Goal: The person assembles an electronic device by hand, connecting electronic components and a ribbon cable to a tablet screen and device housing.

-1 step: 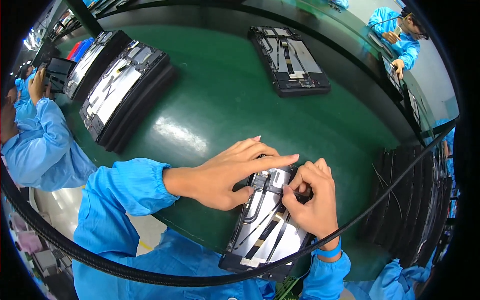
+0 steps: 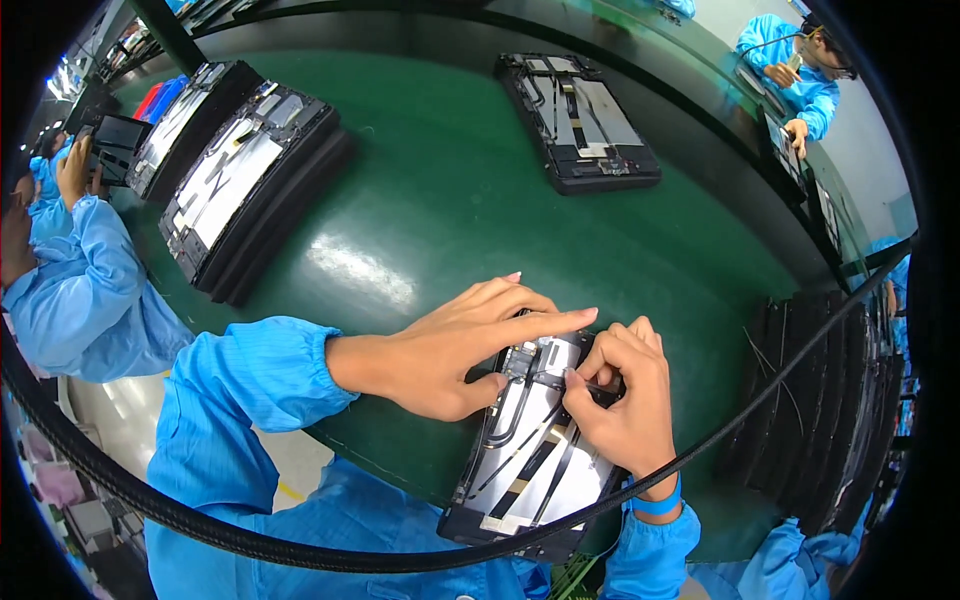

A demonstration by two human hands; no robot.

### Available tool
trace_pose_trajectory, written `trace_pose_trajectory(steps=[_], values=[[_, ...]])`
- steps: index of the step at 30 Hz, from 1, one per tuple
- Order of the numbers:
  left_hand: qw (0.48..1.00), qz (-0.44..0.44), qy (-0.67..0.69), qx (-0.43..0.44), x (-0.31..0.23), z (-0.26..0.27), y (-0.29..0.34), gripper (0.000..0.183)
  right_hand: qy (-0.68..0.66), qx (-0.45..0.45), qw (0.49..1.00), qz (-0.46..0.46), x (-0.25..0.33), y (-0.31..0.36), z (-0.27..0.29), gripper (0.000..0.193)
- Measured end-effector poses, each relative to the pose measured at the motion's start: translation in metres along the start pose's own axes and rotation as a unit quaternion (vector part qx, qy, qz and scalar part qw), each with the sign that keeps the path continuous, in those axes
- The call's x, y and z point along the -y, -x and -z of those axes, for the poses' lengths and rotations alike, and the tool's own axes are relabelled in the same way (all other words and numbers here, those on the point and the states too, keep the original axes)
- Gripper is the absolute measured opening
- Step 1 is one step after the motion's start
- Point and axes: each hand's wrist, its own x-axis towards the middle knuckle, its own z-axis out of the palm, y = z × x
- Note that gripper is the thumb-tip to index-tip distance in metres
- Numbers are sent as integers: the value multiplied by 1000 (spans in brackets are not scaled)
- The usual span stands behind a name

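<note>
An opened tablet [image 2: 540, 450] lies at a slant on the green table near its front edge, showing silver plates, black flat cables and small circuit boards. Over its upper left part my left hand [image 2: 445, 350] is spread flat, the thumb on the left edge and the index finger stretched across the top end. My right hand [image 2: 630, 400] is closed in a pinch at the upper right of the tablet. A dark strip [image 2: 548, 379] runs up to its thumb tip; what lies between those fingers is hidden.
Stacked opened tablets [image 2: 235, 180] stand at the far left, and another tablet [image 2: 580, 125] lies at the back. Dark panels [image 2: 810, 410] are piled on the right. A black braided cable [image 2: 330, 555] crosses the foreground. Co-workers in blue sleeves [image 2: 90, 280] sit left and beyond the divider.
</note>
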Motion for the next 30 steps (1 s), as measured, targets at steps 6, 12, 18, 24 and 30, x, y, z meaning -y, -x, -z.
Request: trace_pose_trajectory(steps=[6, 12, 18, 24, 30], values=[[1000, 0, -4, -13, -1, 0, 0, 104, 13, 32, 999, -2, 6, -4, 5, 23], [999, 0, 0, -45, -2, -5, -1, 97, 2, 30, 998, -49, 11, -13, -1, 23], [985, -97, -89, -112, 4, -13, 4, 57, 4, 70, 996, -62, 15, -14, 7, 23], [970, -123, -180, -111, -1, -14, 4, 41, -12, 54, 996, -67, 13, -12, 3, 22], [984, -105, -125, -75, 2, -15, 1, 38, -7, 59, 997, -57, 11, -11, 5, 22]])
